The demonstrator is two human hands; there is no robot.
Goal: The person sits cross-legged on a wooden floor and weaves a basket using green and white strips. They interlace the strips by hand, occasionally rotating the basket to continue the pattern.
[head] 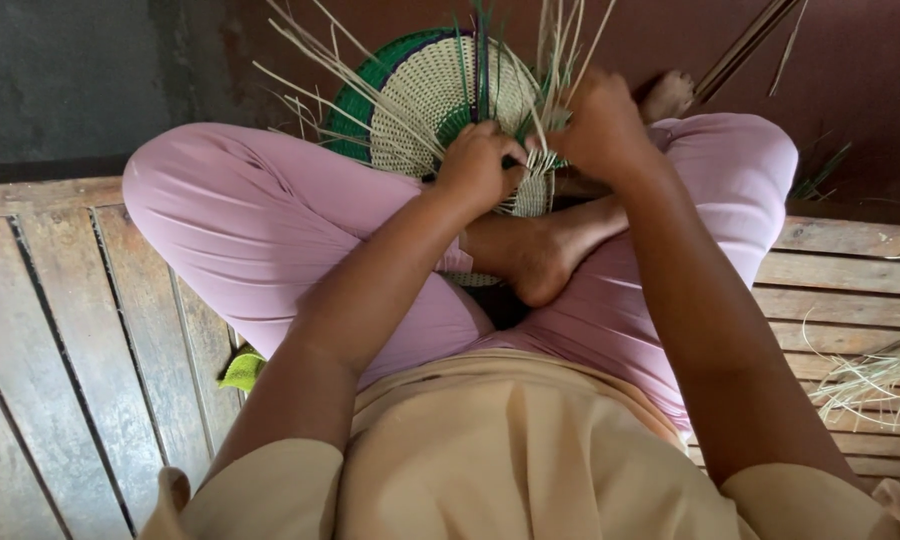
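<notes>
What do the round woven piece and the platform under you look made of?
Round cream-and-green woven disc: apparently dried grass or palm strips, matte, with loose stiff ends sticking out. Brown slatted platform: looks like weathered, unpolished wood, showing grain and gaps between planks.

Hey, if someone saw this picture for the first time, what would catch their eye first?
Probably the round woven mat in cream and green at top centre, loose straw strands fanning from its edge. The left hand and right hand both grip its near rim, above crossed legs in pink trousers. A wooden slatted platform lies beneath.
</notes>
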